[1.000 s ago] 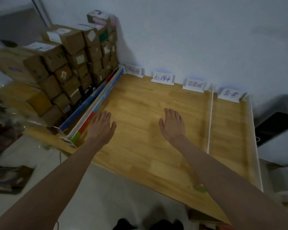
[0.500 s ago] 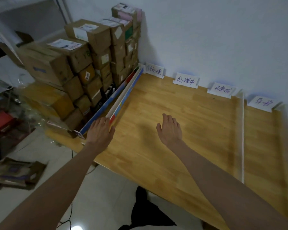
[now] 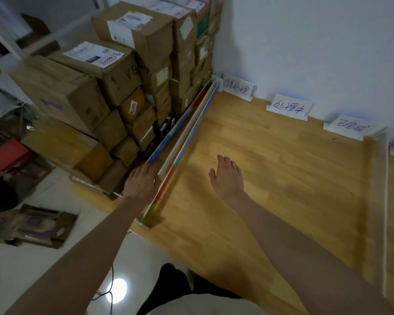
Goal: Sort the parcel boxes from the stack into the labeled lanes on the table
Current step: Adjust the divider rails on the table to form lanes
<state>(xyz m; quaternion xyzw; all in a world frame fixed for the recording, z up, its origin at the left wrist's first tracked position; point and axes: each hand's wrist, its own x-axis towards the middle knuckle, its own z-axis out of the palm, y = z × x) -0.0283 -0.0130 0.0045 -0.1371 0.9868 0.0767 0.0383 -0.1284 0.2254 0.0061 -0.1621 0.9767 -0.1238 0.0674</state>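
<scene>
The stack of parcel boxes point(image 3: 132, 87) is standing at the left end of the wooden table point(image 3: 271, 189), piled high against the white wall point(image 3: 316, 42) at the table's far left corner. The boxes are brown cardboard, most carrying white shipping labels; the topmost large box point(image 3: 137, 35) is showing a white label on its upper face, and a second labelled box point(image 3: 96, 62) is sitting just below and in front of it. A colourful divider board point(image 3: 182, 142) is running from the far edge toward the near edge, fencing the stack off from the open table surface.

Along the far edge, leaning against the wall, three handwritten paper labels are marking the lanes: the left label point(image 3: 238, 87), the middle label point(image 3: 288, 108) and the right label point(image 3: 348, 128). A thin white divider strip point(image 3: 384, 201) is crossing the table near its right edge.

The left hand point(image 3: 142, 180) is reaching toward the near end of the divider board, fingers straight and holding nothing; whether it is touching the board cannot be told. The right hand point(image 3: 228, 178) is stretching out flat above the table, fingers relaxed and slightly spread, gripping nothing. The two hands are well apart, with the divider board between them.

On the pale floor point(image 3: 55, 258) to the left, a flattened cardboard piece point(image 3: 32, 226) is lying.
</scene>
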